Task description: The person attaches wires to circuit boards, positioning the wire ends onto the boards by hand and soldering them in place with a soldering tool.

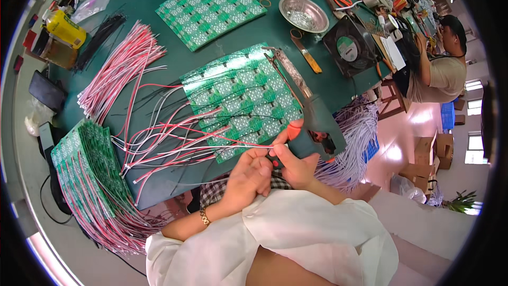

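Bright light washed out the windows and glared off the green circuit board and pink floor as fisheye distortion bowed the frame's outer edges.

Glossy circuit board, shiny dish, apparently metal.

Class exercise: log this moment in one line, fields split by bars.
right hand: pinching red and white wires | left hand: close beside it | circuit panel: on green table, wires across it

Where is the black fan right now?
In the head view, the black fan is right of centre, just below and right of the metal bowl.
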Motion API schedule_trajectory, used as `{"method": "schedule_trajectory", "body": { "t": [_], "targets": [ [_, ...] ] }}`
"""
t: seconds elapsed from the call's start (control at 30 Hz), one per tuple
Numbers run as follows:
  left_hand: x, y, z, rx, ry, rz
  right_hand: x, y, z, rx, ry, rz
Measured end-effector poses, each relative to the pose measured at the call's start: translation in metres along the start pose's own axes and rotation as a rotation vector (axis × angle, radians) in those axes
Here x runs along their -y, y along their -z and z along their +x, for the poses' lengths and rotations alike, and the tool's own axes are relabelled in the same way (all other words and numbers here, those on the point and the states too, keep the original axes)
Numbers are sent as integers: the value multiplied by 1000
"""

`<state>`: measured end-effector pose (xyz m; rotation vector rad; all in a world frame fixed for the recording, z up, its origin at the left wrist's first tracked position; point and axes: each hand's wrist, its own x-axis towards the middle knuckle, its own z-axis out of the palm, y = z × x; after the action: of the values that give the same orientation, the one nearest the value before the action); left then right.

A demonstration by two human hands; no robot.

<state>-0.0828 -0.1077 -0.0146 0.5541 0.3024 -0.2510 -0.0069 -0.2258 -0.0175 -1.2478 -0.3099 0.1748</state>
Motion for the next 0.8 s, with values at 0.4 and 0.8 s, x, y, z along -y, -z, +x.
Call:
{"method": "schedule_trajectory", "body": {
  "t": [0.4, 0.8],
  "targets": [
    [1, -2, 5, 16, -104, 66, 7, 17, -7, 110, -40, -39],
    [5, -8, 11, -98, -192, 217, 17, 29, -11, 83, -135, -15]
  ]
}}
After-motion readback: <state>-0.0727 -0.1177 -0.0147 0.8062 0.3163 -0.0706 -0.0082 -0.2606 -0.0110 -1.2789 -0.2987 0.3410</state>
